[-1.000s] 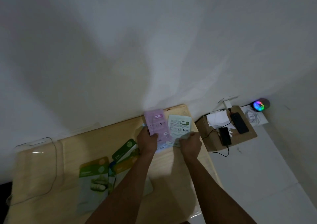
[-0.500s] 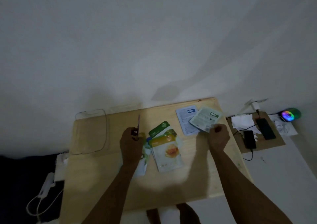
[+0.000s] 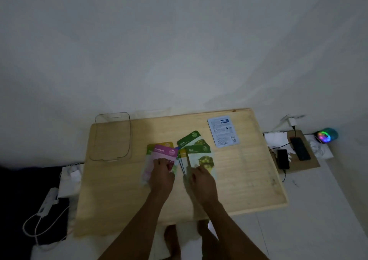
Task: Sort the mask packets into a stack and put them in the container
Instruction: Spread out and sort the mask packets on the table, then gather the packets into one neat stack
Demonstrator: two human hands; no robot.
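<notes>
Status from my end, left to right. Clear container [image 3: 112, 136] sits at the far-left corner of the wooden table [image 3: 249, 180]. I see nothing in it, so the last step hasn't started.

Just right of it, the left hand [image 3: 161, 177] is pressed flat, fingers spread, on the pink packet [image 3: 164, 154]. That packet lies on top of a green-topped one [image 3: 149, 150] with a yellow-edged one peeking out behind. Looks like the beginnings of a stack, but it's skewed, edges not lined up. Palm down on it rather than pinching, as far as I can tell.

Next over, the right hand [image 3: 202, 182] rests on a fanned bunch: the olive packet [image 3: 201, 156] on top, a second green one [image 3: 190, 138] angled out toward the far side, and a few thin edges showing at the left of the fan. Can't tell if the fingers are curled under the bunch or only holding it down. Hands are close but not touching.

Far right, one pale blue packet [image 3: 223, 131] lies alone, printed back up, well apart from both hands.

My read: early-to-mid. Packets are gathered into two loose groups, nothing squared. Left to do: merge the groups, fetch the blue one, align, then move the stack to the container.
</notes>
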